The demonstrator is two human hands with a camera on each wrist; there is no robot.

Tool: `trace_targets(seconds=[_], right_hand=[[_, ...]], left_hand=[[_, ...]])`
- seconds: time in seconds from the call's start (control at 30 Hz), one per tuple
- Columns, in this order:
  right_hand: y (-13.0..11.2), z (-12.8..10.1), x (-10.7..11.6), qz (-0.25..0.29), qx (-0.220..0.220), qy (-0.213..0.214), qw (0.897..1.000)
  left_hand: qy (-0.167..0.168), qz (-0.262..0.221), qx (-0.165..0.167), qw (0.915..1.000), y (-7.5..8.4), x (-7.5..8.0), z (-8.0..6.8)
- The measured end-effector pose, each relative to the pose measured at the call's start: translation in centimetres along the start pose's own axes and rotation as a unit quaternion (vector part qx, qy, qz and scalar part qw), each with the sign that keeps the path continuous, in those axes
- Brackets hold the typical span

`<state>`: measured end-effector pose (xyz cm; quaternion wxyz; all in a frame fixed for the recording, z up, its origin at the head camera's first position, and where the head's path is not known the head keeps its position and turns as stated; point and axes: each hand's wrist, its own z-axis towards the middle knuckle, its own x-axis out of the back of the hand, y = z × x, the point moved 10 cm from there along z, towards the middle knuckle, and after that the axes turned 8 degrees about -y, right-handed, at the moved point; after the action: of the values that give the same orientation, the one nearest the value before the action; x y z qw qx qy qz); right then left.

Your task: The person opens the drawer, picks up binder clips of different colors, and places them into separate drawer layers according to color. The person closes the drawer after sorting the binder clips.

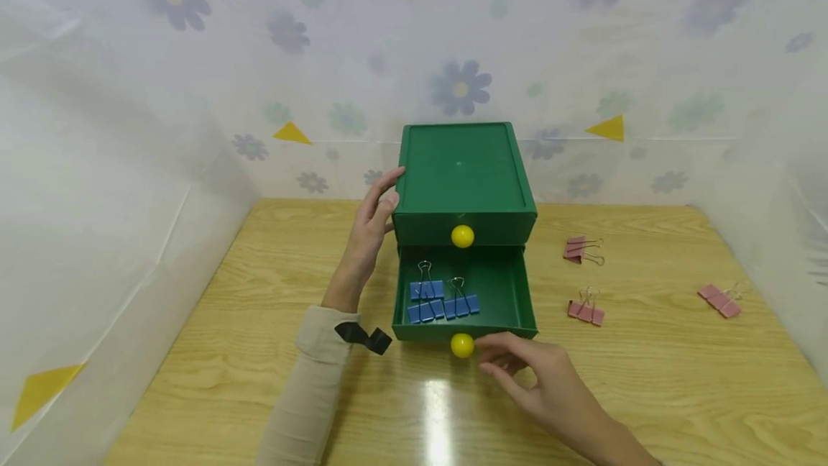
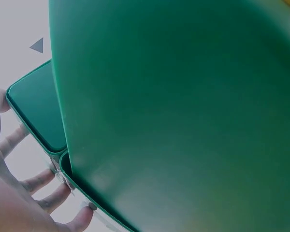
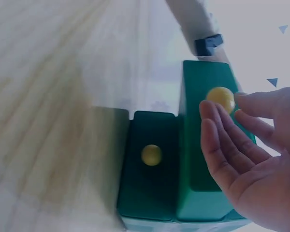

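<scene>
Nearest me, my right hand (image 1: pixel 543 380) lies relaxed, fingers by the open drawer's yellow knob (image 1: pixel 462 345); my left hand (image 1: pixel 371 218), fingers straight, presses the green cabinet (image 1: pixel 462 178) at nine o'clock.

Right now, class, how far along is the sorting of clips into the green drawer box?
Done: blue clips lie in the open lower drawer. In hand: the left hand steadies the green box; the right hand is at the lower yellow knob. Left: three pink clips lie on the table; the upper drawer is closed.

Head high; wrists close; all share drawer box (image 1: pixel 463 189).
</scene>
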<state>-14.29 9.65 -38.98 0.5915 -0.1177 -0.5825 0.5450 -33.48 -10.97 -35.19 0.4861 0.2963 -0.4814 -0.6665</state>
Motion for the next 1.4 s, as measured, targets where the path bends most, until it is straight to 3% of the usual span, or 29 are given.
trace_targets(seconds=[0.2, 0.47, 0.87, 1.1, 1.4], right_hand=[[0.7, 0.5, -1.2, -0.004, -0.008, -0.015, 1.000], [0.3, 1.5, -1.8, -0.020, 0.000, 0.001, 1.000], [0.8, 2.7, -0.9, -0.042, -0.015, 0.048, 0.998], [1.3, 4.1, 0.0, -0.046, 0.013, 0.075, 0.996], [3.1, 5.9, 0.6, -0.038, 0.008, 0.076, 0.996]], left_hand=[[0.002, 0.005, 0.003, 1.0000, 0.0, 0.1, 0.0], [0.003, 0.007, 0.007, 0.9999, -0.1, 0.4, -0.3], [0.004, 0.009, 0.012, 0.9999, 0.1, 0.4, -0.4], [0.000, 0.011, 0.005, 0.9999, 0.1, 0.3, -0.4], [-0.001, 0.007, 0.005, 1.0000, -0.1, 0.3, -0.4]])
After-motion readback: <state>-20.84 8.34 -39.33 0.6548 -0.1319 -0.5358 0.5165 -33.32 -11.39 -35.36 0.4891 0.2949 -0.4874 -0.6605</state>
